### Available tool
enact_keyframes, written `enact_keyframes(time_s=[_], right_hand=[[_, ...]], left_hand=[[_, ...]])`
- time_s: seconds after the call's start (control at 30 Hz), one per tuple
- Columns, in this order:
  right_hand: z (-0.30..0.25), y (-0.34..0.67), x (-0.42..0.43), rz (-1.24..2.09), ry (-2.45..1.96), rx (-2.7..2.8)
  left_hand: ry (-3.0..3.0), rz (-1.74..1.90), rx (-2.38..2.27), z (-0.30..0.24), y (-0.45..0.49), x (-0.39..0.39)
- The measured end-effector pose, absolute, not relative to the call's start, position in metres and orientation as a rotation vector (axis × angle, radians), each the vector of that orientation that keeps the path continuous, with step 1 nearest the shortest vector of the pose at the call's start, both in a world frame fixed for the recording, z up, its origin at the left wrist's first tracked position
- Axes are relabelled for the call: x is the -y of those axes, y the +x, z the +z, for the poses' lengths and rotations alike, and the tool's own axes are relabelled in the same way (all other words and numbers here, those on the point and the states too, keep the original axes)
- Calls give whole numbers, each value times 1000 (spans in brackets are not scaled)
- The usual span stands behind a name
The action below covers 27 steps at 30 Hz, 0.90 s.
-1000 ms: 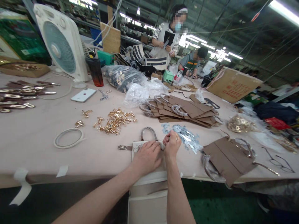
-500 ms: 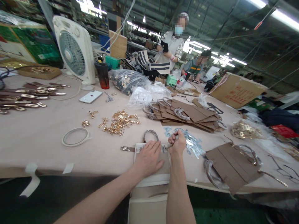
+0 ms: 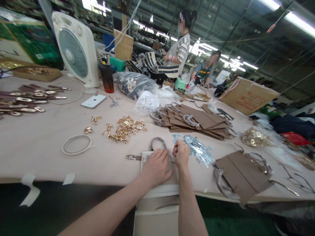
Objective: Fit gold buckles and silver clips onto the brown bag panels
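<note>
My left hand (image 3: pixel 156 166) lies flat, fingers stretched, on a pale bag panel (image 3: pixel 159 191) at the table's front edge. Beside it my right hand (image 3: pixel 181 154) is closed in a fist, low over the panel's right side. It grips a pale-handled hand tool, which the fingers now mostly hide. Behind my left hand arches a plastic-wrapped bag handle (image 3: pixel 158 141). To the left a short brown strap with a metal fitting (image 3: pixel 133 157) sticks out. A heap of flat silvery metal plates (image 3: pixel 198 149) lies just right of my right hand.
Gold fittings (image 3: pixel 125 129) and a tape roll (image 3: pixel 77 145) lie to the left, near a phone (image 3: pixel 93 101) and a fan (image 3: pixel 76 52). Brown bag panels (image 3: pixel 194 119) are stacked behind. Another brown bag piece (image 3: pixel 246 175) and glasses (image 3: pixel 296 178) are at right. Two people stand beyond.
My right hand has shifted slightly left and turned, so the tool's handle is hidden. My left hand stays put. The standing co-worker has turned sideways.
</note>
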State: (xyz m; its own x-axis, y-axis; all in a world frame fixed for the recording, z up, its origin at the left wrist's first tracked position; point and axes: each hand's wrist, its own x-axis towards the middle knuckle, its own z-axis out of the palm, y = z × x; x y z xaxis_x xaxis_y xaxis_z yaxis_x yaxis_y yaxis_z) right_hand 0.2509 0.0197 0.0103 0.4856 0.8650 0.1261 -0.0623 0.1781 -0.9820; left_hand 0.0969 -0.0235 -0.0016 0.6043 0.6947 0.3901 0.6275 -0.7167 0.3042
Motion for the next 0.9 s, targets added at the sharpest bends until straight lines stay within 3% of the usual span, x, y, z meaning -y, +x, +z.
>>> enact_keyframes(time_s=[0.33,0.53,0.73,0.9], right_hand=[[43,254,0,549,-805,768],[26,242,-6,721,-945,748],[37,248,-5,550,-815,767],[17,241,-3,684,-940,720]], left_hand=[[2694,733,-1107,0,96,24],[2671,789,-1133,-6,98,25],[2669,756,-1123,-6,98,25],[2657,801,-1139,-7,98,26]])
